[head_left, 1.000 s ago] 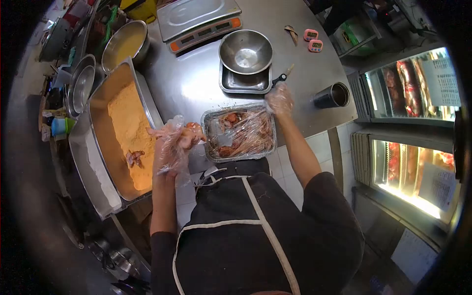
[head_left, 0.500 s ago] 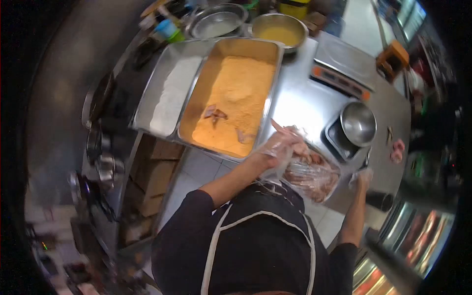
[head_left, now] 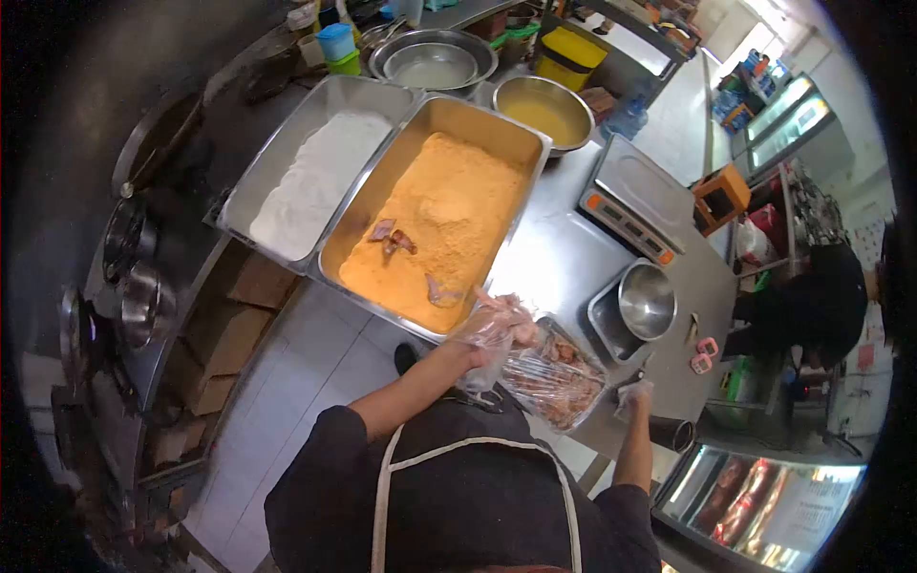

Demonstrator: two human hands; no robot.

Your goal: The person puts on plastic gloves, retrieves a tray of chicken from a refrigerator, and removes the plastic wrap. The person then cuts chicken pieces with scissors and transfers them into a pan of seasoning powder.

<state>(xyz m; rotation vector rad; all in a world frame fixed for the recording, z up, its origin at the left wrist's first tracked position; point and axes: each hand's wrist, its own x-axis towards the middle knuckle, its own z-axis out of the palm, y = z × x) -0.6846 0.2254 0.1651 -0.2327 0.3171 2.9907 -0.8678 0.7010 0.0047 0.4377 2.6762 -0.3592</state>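
Observation:
In a clear plastic glove, my left hand (head_left: 485,346) is closed around pieces of raw meat (head_left: 506,313). It is at the near right corner of a deep steel tray (head_left: 523,196) of orange breading powder (head_left: 458,177). A few scraps of meat (head_left: 390,239) lie on the powder. Just right of that hand, a clear plastic bag (head_left: 552,387) full of raw meat rests at the table's near edge. My right hand (head_left: 632,399), also gloved, is to the right of the bag by the table edge; its fingers are too unclear to read.
A tray of white powder (head_left: 320,177) adjoins the orange one. Behind are a bowl of yellow liquid (head_left: 544,110) and steel basins (head_left: 435,62). A scale (head_left: 630,215), a steel bowl (head_left: 648,301) and pink timers (head_left: 704,355) stand to the right. Another person (head_left: 812,306) is beyond.
The view has swung, shifting the table leftward in the picture. My left hand has moved closer to the orange tray's near corner with the meat. My right hand stays beside the bag.

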